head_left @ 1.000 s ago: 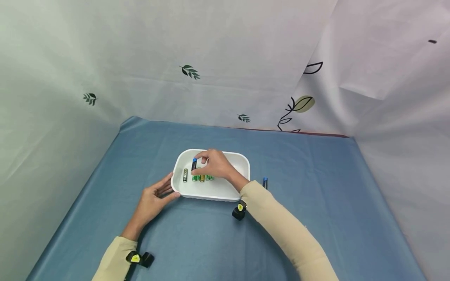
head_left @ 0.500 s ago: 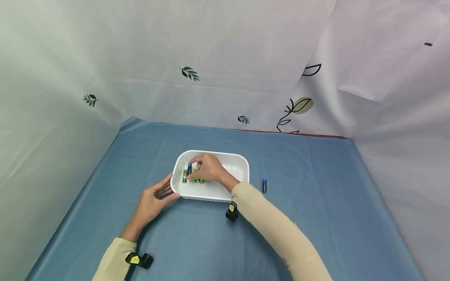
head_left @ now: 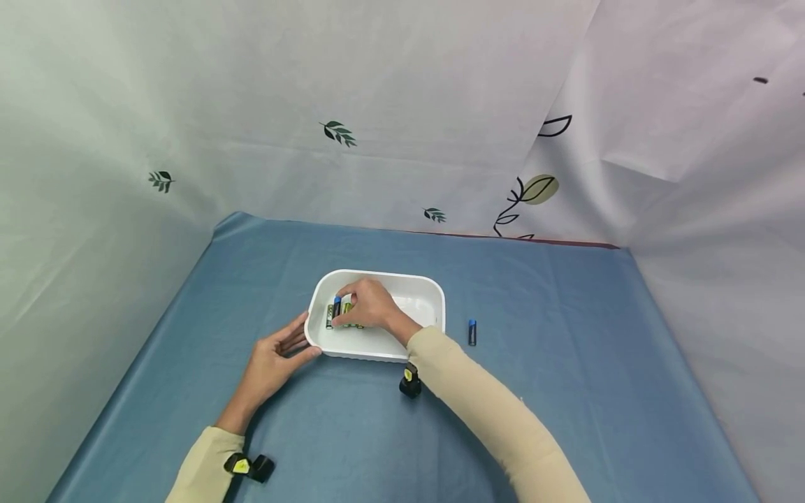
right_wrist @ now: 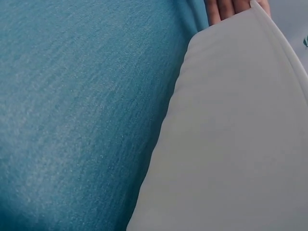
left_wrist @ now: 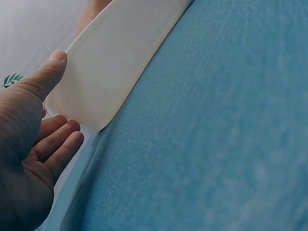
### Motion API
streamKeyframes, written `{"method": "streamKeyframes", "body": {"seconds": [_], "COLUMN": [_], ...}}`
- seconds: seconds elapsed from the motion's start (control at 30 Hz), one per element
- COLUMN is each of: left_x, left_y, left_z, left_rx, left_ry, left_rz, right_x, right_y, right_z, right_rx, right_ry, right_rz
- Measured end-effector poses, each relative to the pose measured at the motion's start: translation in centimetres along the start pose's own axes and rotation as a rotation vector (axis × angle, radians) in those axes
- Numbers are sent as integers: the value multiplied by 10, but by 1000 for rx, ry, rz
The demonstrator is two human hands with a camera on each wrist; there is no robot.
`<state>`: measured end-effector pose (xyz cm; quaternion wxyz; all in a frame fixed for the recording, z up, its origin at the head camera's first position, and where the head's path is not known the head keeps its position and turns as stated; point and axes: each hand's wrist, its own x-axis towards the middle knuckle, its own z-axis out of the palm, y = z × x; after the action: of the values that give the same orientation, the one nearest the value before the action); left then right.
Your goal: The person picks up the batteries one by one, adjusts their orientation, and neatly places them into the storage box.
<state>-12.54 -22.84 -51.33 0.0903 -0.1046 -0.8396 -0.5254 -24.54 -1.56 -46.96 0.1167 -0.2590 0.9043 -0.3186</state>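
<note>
The right hand reaches into the white tray from the near side and pinches a blue-capped battery between thumb and curled fingers. That battery lies low in the tray, at the far left of the grip. Just left of it, touching or nearly so, lies a pale battery. Under the right palm a few green and yellow cells peep out, mostly hidden, so their number cannot be told.

The left hand rests against the tray's near-left corner. Its fingers are straight and relaxed and grip nothing; the thumb tip presses the rim, as the left wrist view shows with the thumb laid on the tray's outer wall. The other fingers lie apart from the wall, beside it on the cloth.

The tray sits on the worktop, which is covered in blue cloth. To the right of the right wrist, well outside the tray, a second blue-capped battery lies alone on the cloth. The right wrist view shows only the tray's white outer wall, the cloth and the left fingertips at the top edge; the right hand's own grip is not in that view.
</note>
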Motion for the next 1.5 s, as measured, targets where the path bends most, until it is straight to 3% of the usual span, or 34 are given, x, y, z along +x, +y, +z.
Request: {"method": "streamKeyframes", "body": {"seconds": [0.47, 0.8, 0.97, 1.17, 1.5], "left_x": [-1, -2, -1, 0, 0], "left_y": [3, 2, 3, 4, 4], "left_z": [-1, 0, -1, -1, 0], "left_rx": [2, -11, -9, -12, -20], "left_ry": [0, -6, -6, -5, 0], "left_rz": [-8, 2, 4, 0, -9], "right_x": [-1, -5, -12, -29, -71], "right_y": [-2, 1, 3, 4, 22], "right_z": [1, -4, -20, -50, -98], "right_rx": [-76, -2, 73, 132, 90], "right_ry": [-36, -5, 25, 75, 191], "right_rz": [9, 6, 4, -55, -67]}}
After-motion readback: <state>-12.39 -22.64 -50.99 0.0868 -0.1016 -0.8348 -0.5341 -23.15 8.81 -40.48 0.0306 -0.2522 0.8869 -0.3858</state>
